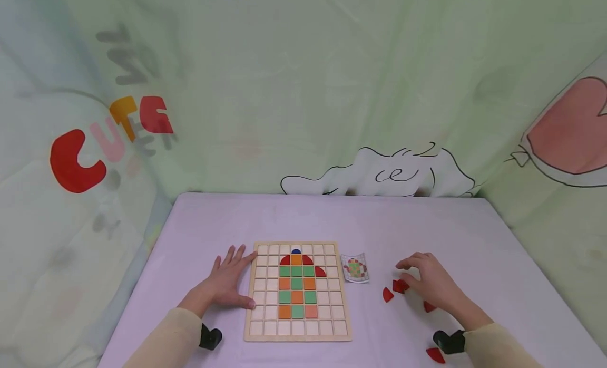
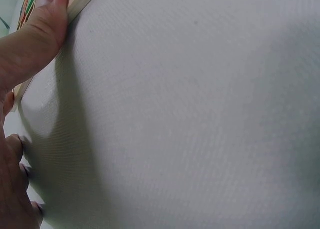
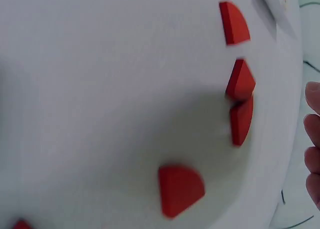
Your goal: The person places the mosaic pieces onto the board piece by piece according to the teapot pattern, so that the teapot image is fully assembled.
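My left hand [image 1: 226,283] lies spread at the left side of the wooden grid board [image 1: 351,326], its thumb and a fingertip touching the frame. On the board are green squares [image 1: 296,271], orange squares [image 1: 297,297], a pinkish square [image 1: 311,311], a blue half-round [image 1: 296,251] and red quarter-round pieces [image 1: 320,272]. Over on the right, my right hand [image 1: 430,281] hovers with loosely bent fingers above several loose red quarter-round pieces [image 3: 181,190]. Nothing shows between its thumb and fingers. In the left wrist view, the thumb [image 2: 42,31] presses against the board's edge.
A small printed pattern card [image 1: 354,268] lies just right of the board. One red piece [image 1: 435,355] sits near the front, below the right wrist. A lilac cloth [image 1: 213,215] covers the table, and printed fabric [image 1: 265,94] hangs behind it.
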Demonstrator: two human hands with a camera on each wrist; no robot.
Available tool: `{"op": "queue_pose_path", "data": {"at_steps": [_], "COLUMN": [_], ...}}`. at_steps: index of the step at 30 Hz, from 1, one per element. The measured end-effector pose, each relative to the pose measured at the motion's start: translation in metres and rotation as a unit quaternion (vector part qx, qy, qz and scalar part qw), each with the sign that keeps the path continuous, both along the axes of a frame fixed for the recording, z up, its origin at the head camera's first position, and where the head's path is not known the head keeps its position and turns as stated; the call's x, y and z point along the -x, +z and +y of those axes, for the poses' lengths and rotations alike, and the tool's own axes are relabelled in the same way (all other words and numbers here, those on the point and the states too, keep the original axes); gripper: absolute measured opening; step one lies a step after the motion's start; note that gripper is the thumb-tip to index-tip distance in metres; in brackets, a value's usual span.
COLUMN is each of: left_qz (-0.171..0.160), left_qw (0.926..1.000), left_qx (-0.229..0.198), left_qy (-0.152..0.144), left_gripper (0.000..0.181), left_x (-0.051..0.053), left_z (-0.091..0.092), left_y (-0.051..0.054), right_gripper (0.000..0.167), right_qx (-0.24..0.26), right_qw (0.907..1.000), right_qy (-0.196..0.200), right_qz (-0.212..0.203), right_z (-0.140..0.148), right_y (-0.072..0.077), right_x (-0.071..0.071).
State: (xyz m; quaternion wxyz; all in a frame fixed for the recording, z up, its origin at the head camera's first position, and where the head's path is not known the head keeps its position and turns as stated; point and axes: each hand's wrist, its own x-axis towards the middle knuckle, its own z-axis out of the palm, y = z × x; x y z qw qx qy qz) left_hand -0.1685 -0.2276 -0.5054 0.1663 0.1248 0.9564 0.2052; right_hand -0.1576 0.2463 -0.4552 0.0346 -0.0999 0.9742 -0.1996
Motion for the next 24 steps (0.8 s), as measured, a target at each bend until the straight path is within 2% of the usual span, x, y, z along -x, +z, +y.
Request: {"op": "queue_pose_path", "data": {"at_steps": [9,15,20,24], "left_qz": [0.000,0.000,0.002,0.003], "left_qw": [1.0000,1.0000,1.0000,1.0000], "left_qx": [-0.004,0.002,0.000,-0.005], "left_qy": [0.003,0.002,0.000,-0.001], "left_gripper": [0.121,0.122,0.123,0.123], "left_x": [-0.001,-0.001,-0.001,-0.001], "left_z": [0.001,0.002,0.001,0.000], "left_y": [0.001,0.002,0.002,0.001], "right_gripper": [0.019,0.018,0.020,0.024], "right_qx": [0.003,0.004,0.006,0.008], "right_qw": [0.9998,0.9989,0.9977,0.9982], "right_qy": [-0.022,-0.034,-0.038,-0.029], "right_qz": [-0.005,-0.032,-0.056,-0.051], "right_z": [0.035,0.052,0.060,0.057], "right_y": [-0.009,-0.016,-0.020,-0.023], "right_x": [-0.012,-0.024,-0.029,-0.027]}}
